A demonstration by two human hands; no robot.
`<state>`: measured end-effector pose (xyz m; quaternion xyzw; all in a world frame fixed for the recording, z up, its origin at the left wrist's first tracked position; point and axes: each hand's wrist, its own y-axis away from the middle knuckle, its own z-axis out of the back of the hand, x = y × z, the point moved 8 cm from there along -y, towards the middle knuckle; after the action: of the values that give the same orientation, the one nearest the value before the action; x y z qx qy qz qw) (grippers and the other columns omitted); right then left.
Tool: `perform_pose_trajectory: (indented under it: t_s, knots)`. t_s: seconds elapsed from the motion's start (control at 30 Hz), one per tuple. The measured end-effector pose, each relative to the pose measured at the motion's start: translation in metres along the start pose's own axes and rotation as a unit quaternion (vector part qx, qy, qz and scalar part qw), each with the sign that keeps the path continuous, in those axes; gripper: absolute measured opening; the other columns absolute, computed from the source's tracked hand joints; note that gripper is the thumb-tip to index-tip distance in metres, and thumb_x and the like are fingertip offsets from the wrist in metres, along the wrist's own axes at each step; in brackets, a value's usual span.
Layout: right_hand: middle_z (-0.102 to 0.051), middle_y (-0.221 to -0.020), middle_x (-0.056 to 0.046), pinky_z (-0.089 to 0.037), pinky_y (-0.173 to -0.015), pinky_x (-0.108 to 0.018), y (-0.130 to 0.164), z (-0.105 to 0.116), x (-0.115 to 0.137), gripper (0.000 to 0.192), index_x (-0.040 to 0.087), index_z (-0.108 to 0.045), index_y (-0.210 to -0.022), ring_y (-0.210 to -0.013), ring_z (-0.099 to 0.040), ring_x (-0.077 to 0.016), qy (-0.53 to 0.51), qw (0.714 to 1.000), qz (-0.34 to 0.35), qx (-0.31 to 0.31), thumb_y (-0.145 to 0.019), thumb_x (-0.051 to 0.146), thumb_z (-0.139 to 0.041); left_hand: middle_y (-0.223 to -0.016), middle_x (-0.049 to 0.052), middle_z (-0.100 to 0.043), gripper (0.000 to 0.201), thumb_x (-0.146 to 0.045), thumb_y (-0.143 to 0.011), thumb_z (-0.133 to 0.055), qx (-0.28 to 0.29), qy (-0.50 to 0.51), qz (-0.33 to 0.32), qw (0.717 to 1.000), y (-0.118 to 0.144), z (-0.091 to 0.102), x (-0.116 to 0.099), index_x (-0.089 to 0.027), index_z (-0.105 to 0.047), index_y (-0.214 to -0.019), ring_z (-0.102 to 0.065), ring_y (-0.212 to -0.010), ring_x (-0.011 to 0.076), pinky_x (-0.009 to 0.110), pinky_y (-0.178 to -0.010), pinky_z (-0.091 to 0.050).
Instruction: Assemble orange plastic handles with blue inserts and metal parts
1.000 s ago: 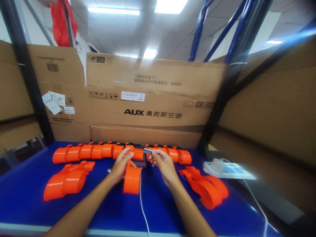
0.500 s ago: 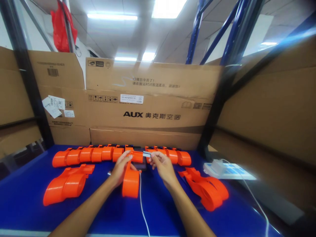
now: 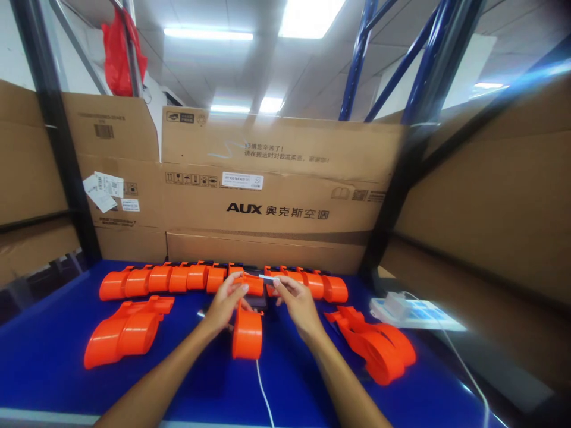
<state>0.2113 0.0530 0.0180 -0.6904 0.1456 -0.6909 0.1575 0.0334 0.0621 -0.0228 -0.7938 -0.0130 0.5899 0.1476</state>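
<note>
My left hand (image 3: 225, 304) grips an orange plastic housing (image 3: 247, 330), lifted and tilted above the blue table (image 3: 57, 368). My right hand (image 3: 297, 303) pinches a small flat metal piece (image 3: 266, 277) and holds it at the top end of that housing. A dark device (image 3: 256, 302) lies on the table just behind the housing, partly hidden by it and my hands.
A row of orange housings (image 3: 178, 278) lines the back of the table. More orange parts lie at left (image 3: 122, 333) and right (image 3: 379, 348). A white power strip (image 3: 413, 310) with a cable (image 3: 264, 395) sits at right. Cardboard boxes (image 3: 276, 196) wall the back.
The housing in my left hand has tipped more upright, its round end turning toward me. My right hand has edged the metal piece closer to its top.
</note>
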Motion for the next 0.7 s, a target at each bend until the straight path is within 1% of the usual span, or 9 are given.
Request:
perform_pose_trajectory:
  t_s: [0.1,0.17,0.27,0.33,0.43,0.6,0.7]
  knots:
    - [-0.074,-0.091,-0.007,-0.047,-0.061,-0.028,0.0,0.007,0.002,0.034,0.019,-0.075,-0.095,-0.078,-0.063,-0.0212,0.024,0.999,0.01,-0.042,-0.077,0.048,-0.072,-0.099,0.008,-0.068,0.071,-0.054,-0.075,-0.07,0.003,-0.005,-0.015,1.0,0.0,-0.001,-0.002,-0.02,-0.043,-0.131,-0.068,-0.053,0.0159,0.024,-0.051,-0.046]
    - [-0.075,-0.096,-0.008,-0.047,-0.061,-0.028,0.001,0.013,0.003,0.036,0.018,-0.075,-0.098,-0.083,-0.064,-0.0233,0.027,0.996,0.014,-0.078,-0.077,0.048,-0.071,-0.106,0.01,-0.067,0.07,-0.054,-0.074,-0.07,-0.005,0.003,-0.026,1.0,0.0,-0.002,-0.002,-0.021,-0.043,-0.13,-0.069,-0.056,0.0165,0.026,-0.053,-0.048]
    - [-0.075,-0.095,-0.009,-0.047,-0.06,-0.029,0.001,0.021,0.003,0.037,0.019,-0.075,-0.097,-0.08,-0.064,-0.0233,0.02,0.994,0.008,-0.11,-0.077,0.049,-0.071,-0.109,0.01,-0.067,0.069,-0.053,-0.075,-0.071,-0.023,0.013,-0.027,0.999,0.001,-0.001,-0.002,-0.022,-0.043,-0.13,-0.069,-0.058,0.0163,0.024,-0.052,-0.046]
    - [-0.075,-0.092,-0.008,-0.047,-0.061,-0.029,0.001,0.021,0.002,0.034,0.019,-0.076,-0.095,-0.076,-0.063,-0.0223,0.018,0.994,0.0,-0.107,-0.077,0.048,-0.071,-0.106,0.009,-0.068,0.069,-0.053,-0.075,-0.071,-0.034,0.014,-0.019,0.999,0.002,-0.001,0.0,-0.022,-0.042,-0.13,-0.068,-0.057,0.0153,0.023,-0.051,-0.045]
    - [-0.074,-0.088,-0.006,-0.048,-0.063,-0.031,0.002,0.02,0.002,0.031,0.021,-0.077,-0.094,-0.072,-0.062,-0.0212,0.018,0.995,0.0,-0.099,-0.078,0.046,-0.07,-0.092,0.006,-0.07,0.071,-0.053,-0.077,-0.069,-0.038,0.016,-0.003,0.999,0.002,0.001,0.002,-0.02,-0.04,-0.132,-0.065,-0.052,0.0141,0.023,-0.051,-0.045]
    - [-0.071,-0.075,-0.005,-0.047,-0.061,-0.031,0.005,0.017,0.007,0.032,0.02,-0.077,-0.096,-0.067,-0.06,-0.0207,0.03,0.996,0.009,-0.088,-0.079,0.046,-0.069,-0.074,0.003,-0.069,0.074,-0.054,-0.076,-0.071,-0.033,0.005,0.013,0.999,-0.001,0.004,0.006,-0.015,-0.044,-0.133,-0.068,-0.057,0.0196,0.024,-0.052,-0.044]
    - [-0.069,-0.069,-0.004,-0.045,-0.059,-0.03,0.006,0.013,0.01,0.034,0.02,-0.077,-0.098,-0.063,-0.058,-0.0194,0.043,0.996,0.013,-0.071,-0.079,0.047,-0.068,-0.069,0.003,-0.069,0.08,-0.053,-0.076,-0.071,-0.038,0.0,0.011,0.999,-0.001,0.006,0.006,-0.013,-0.042,-0.138,-0.068,-0.057,0.0202,0.025,-0.054,-0.045]
